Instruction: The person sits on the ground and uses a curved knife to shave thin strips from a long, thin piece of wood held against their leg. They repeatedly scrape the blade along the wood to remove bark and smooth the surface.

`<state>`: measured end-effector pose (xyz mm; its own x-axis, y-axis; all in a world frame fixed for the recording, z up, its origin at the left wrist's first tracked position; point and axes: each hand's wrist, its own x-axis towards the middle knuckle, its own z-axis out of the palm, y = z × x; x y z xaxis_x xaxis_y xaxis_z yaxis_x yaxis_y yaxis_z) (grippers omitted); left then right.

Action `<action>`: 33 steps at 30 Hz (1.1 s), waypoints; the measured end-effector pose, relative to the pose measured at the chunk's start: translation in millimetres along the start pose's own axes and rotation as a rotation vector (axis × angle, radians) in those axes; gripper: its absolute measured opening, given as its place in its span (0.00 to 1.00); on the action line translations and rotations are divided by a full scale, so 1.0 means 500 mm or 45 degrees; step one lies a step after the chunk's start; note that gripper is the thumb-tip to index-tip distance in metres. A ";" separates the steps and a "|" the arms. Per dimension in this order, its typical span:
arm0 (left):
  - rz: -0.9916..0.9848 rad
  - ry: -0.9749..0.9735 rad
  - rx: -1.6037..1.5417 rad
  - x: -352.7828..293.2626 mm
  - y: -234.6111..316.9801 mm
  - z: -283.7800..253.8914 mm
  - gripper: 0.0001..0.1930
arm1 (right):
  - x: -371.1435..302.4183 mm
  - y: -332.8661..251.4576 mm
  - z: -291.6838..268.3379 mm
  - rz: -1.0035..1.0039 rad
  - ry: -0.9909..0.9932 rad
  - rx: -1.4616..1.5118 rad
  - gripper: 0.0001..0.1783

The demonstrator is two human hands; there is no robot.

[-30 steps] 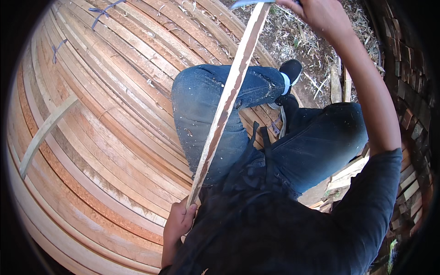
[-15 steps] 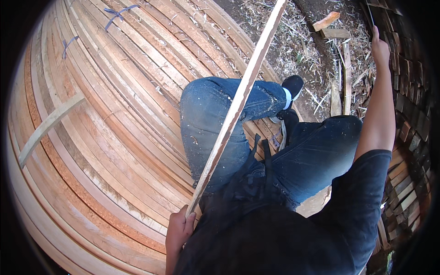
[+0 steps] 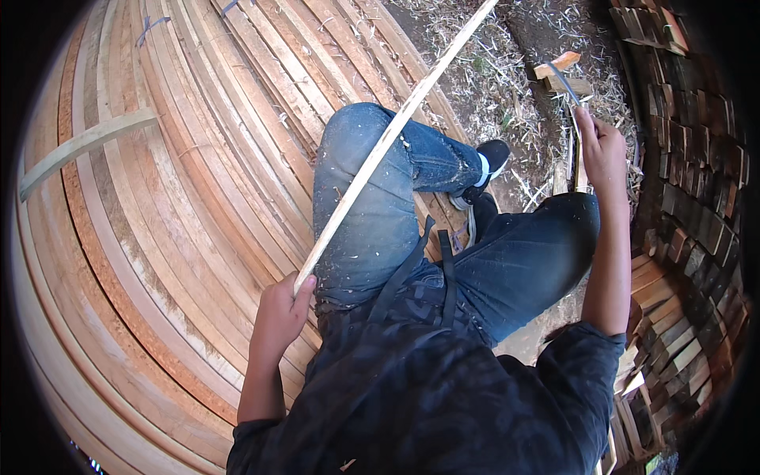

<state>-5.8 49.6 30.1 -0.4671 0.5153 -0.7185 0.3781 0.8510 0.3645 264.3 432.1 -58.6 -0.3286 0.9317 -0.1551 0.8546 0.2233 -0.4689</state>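
Left hand (image 3: 283, 310) clamped long pale wooden strip (image 3: 377, 158); right hand (image 3: 605, 158) gripped curved grey metal blade (image 3: 564, 82). Shaving seemed underway; next stroke likely needed blade against strip.

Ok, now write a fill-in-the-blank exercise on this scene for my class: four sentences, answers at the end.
1. The left hand grips the pale wooden strip at one ____, not in the middle.
2. The jeans are ____ in colour.
3. Left or right: the strip crosses over the person's ____ leg.
4. Touching or apart: the curved blade in the right hand and the strip are ____.

Missing words: end; blue; left; apart.
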 end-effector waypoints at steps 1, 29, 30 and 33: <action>0.021 0.000 0.005 0.007 -0.015 0.002 0.18 | -0.019 -0.037 0.014 -0.045 -0.080 -0.074 0.34; 0.099 0.129 0.156 0.063 -0.065 0.070 0.14 | -0.023 -0.163 0.287 -0.347 -0.234 -0.355 0.41; 0.101 0.129 0.172 0.062 -0.066 0.070 0.13 | -0.033 -0.170 0.289 -0.341 -0.231 -0.331 0.40; 0.100 0.155 0.188 0.063 -0.063 0.076 0.12 | -0.093 -0.230 0.258 -0.682 -0.420 -0.323 0.39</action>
<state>-1.8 35.1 -26.6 -0.5214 0.5955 -0.6111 0.5260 0.7883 0.3194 129.6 326.2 -109.6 -0.8042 0.5462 -0.2345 0.5942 0.7278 -0.3424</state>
